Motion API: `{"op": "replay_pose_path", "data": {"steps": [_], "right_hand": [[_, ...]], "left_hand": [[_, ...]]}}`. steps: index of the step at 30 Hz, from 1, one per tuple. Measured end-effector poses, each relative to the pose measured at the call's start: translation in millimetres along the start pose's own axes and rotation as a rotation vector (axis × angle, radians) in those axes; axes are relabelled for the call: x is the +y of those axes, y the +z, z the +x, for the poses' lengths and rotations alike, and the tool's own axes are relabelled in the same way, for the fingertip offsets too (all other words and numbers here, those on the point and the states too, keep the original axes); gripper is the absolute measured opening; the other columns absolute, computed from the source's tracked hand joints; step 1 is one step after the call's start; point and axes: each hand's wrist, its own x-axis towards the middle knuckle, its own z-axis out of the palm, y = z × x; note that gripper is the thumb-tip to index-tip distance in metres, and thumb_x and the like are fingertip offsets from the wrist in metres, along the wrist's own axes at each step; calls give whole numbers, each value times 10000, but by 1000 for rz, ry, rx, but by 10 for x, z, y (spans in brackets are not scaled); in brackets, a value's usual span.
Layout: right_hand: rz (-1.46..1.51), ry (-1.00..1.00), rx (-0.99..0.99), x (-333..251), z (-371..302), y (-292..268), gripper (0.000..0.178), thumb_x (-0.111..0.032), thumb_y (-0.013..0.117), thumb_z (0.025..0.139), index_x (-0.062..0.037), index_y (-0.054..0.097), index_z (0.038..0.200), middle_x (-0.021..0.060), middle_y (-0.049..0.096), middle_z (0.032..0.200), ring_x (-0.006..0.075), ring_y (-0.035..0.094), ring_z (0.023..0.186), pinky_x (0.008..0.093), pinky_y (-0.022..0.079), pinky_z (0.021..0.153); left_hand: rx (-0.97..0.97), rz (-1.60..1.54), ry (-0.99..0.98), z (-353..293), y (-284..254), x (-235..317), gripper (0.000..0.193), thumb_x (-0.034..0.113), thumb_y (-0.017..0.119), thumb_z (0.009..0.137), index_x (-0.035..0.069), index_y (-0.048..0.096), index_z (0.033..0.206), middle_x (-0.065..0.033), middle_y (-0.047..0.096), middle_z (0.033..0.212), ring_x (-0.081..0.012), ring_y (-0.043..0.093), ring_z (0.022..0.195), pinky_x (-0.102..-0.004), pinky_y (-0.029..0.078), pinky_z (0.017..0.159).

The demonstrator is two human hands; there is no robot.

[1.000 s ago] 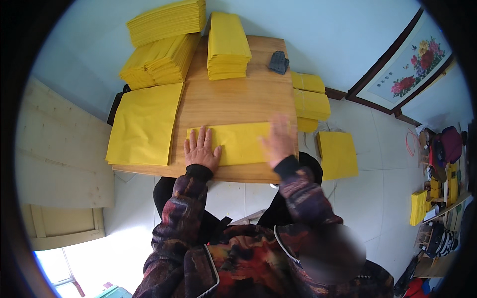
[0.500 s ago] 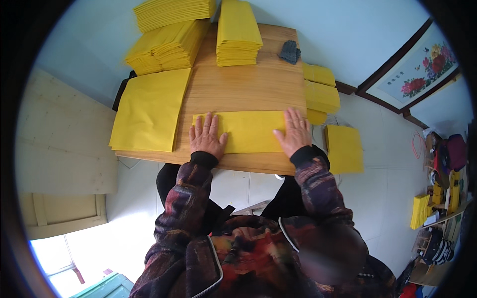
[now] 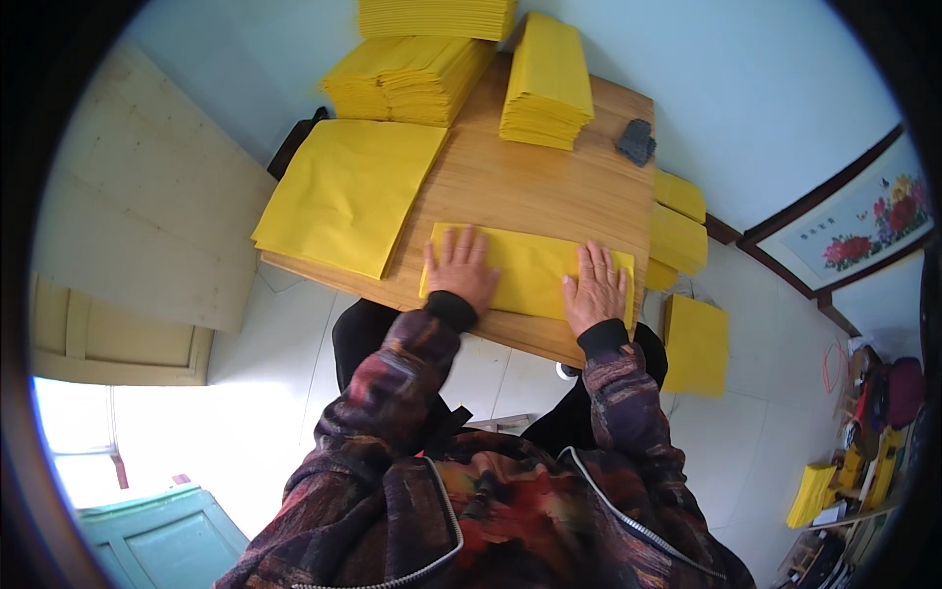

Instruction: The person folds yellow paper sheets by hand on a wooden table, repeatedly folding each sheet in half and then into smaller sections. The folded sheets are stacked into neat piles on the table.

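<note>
"Lying flat, that left hand (image 3: pixel 463 270)?"
"Palm down, fingers extended, over the left end of the narrow yellow sheet (image 3: pixel 535 275); the right hand (image 3: pixel 597 293) likewise near its right end. Each grip is open."
"Room?"
"Bare table (image 3: pixel 549 191) beyond; front and right edges close."
"Obstacles?"
"Wide yellow sheets (image 3: pixel 348 196) left, yellow stack (image 3: pixel 546 88) behind, grey cloth (image 3: pixel 636 143) far right."

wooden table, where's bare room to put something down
On the wooden table, the widest bare patch lies between the long yellow piece, the flat yellow sheets leftward, and the narrow yellow stack and grey cloth behind. Another: between stack and cloth. Crowded: back left, with yellow piles, and front, where left hand and right hand rest.
</note>
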Motion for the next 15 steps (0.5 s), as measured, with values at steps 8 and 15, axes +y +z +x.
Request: {"op": "replay_pose_path", "data": {"steps": [8,15], "right_hand": [[25,-32,43,25,-5,24,568,-310,520,900,-113,384,1415,28,311,1512,252,256,1403,518,162,1131],[24,-27,48,55,-13,63,560,-305,513,906,-110,385,1415,23,310,1513,241,251,1404,511,156,1135]], "left_hand": [[91,-150,465,-112,194,469,687,513,499,876,154,353,1444,-33,280,1536,-204,241,1420,-502,125,1145],[39,-96,200,240,-40,-370,677,472,501,885,143,331,1451,-19,286,1532,-200,231,1422,-469,143,1153]]}}
